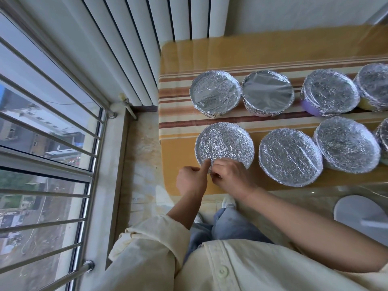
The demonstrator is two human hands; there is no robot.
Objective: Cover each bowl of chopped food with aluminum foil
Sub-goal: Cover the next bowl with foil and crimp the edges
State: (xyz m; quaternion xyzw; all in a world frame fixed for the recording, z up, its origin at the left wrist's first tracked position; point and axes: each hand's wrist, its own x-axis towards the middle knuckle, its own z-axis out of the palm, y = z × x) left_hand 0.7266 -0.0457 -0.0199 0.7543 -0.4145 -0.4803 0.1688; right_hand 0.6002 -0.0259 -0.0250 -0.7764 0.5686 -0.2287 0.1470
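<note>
The foil-covered bowl [224,143] sits at the near left corner of the table [178,148], its rim nearest the table edge under both hands: left hand [192,179] pinching the foil [233,135], thumb on top, right hand [231,175] alongside with fingers curled over it.

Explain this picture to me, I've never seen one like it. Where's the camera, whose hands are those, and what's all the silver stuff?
There is no machine here. The camera is worn on a person's head and looks down, so you see their own arms. The left hand and right hand meet at the near rim of the front left foil-covered bowl, fingers curled, pinching its wrapping. The other foil-covered bowls stand in two rows on the striped table. A barred window is on the left.
</note>
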